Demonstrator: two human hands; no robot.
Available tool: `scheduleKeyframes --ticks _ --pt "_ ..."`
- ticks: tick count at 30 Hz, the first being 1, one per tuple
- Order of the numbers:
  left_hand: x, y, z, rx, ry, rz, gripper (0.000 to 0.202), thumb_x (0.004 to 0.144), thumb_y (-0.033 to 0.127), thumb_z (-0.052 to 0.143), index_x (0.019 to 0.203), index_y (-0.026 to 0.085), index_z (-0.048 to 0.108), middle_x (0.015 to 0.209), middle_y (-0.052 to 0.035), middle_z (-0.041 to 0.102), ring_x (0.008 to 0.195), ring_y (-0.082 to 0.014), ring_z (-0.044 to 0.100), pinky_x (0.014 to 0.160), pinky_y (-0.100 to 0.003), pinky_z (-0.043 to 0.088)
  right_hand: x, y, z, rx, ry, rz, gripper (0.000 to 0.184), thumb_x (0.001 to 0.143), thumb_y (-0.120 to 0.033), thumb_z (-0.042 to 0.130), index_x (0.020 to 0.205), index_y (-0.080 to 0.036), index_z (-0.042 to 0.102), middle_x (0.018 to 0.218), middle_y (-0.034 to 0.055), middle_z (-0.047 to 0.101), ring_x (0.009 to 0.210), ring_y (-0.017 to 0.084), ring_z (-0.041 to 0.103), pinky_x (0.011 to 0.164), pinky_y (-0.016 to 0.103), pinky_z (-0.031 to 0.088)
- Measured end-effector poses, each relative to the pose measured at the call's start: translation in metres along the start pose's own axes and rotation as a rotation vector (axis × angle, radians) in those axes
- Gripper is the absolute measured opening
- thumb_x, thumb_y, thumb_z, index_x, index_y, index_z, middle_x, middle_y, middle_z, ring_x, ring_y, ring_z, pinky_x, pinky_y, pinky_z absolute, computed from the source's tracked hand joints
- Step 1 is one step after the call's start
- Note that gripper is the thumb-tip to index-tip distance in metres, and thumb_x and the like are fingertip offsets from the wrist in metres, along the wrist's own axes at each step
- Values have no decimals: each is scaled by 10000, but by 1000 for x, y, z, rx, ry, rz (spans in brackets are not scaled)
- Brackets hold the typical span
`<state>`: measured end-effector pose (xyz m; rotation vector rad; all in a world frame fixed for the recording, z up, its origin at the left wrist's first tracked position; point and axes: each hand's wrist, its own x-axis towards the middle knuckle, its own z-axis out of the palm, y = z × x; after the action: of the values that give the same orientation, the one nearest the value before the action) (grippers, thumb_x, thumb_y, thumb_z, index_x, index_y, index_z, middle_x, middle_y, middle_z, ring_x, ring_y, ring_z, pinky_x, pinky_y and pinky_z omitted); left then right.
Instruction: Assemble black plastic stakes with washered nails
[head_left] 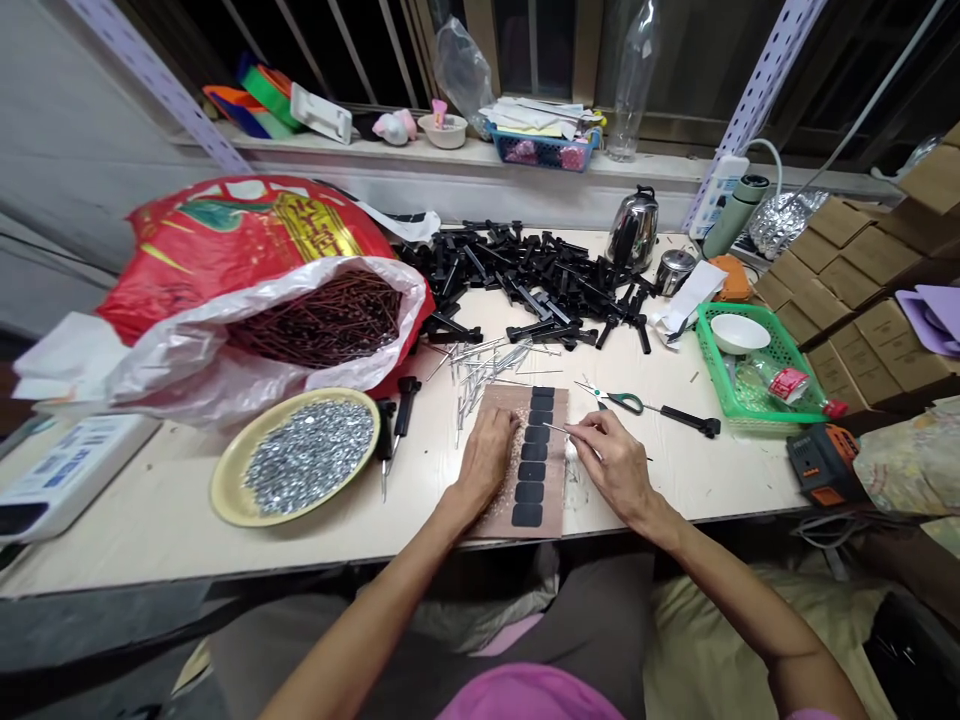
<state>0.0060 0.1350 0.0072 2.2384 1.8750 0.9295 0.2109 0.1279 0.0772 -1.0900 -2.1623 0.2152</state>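
Note:
My left hand (487, 455) rests knuckles-up on a brown board (553, 500) that carries a column of black pads (534, 450); its fingers are curled over tiny loose pieces I cannot make out. My right hand (611, 460) pinches a thin metal pin (556, 428) whose tip points left over the pads. Just beyond the board lies a scatter of loose metal pins (484, 365). Further back is a heap of black plastic parts (532, 275).
A yellow plate of small silver pieces (307, 465) sits at left, beside a red and white bag of brown rods (322, 320). Scissors (619, 400) and a black-handled tool (690, 420) lie right of the board. A green basket (757, 375), kettle (634, 230) and cardboard boxes (840, 270) stand at right.

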Motion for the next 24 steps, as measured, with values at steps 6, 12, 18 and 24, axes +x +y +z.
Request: scheduleKeyframes --ticks 6,12,18,24 --pt "-1 5 -10 125 -113 18 236 859 53 338 853 184 535 837 -93 570 802 -239 538 724 -351 449 1 2 2 -54 -55 11 267 951 -192 446 1058 -191 691 860 55 622 731 138 606 600 227 496" --pt "2 5 -19 80 -186 -82 264 820 32 320 829 168 546 887 -125 580 891 -264 543 811 -396 448 -13 -8 6 10 -280 -84 245 947 -192 468 1053 -207 689 964 67 650 873 163 606 723 260 502" --pt "2 18 -38 -373 -41 -397 112 822 172 486 788 162 592 812 -69 613 824 -210 577 813 -366 474 -28 -23 5 -31 -267 -101 272 958 -184 427 1045 -188 685 923 78 600 812 144 585 630 224 481" --pt "-15 39 -62 -1256 6 -922 266 573 264 789 736 111 646 571 28 573 486 -76 501 490 -201 429 -22 -28 1 -13 -155 -110 281 927 -135 453 1099 -189 668 857 56 575 801 155 567 672 249 503"
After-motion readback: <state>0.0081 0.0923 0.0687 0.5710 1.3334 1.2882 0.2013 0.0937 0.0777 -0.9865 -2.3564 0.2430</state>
